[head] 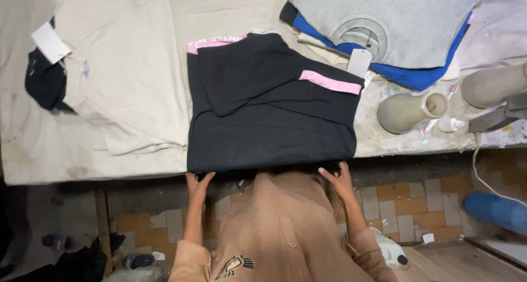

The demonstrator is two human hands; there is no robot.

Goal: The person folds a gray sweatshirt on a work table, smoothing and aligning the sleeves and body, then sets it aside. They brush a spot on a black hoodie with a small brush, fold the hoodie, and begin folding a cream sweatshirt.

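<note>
Hands (269,182) at black garment's (269,112) near hem, fingertips hidden beneath

Tan long-sleeved buttoned shirt with a dark winged chest emblem

Both arms reach forward, hands level at the near edge of the worktop.

The left hand (197,184) sits left of the body, fingers pointing far and curled at the tips in a closed grip. The right hand (338,180) mirrors it on the right, fingers bent over likewise. Both forearms run straight out from tan sleeves, wrists unbent, hands well apart.
</note>
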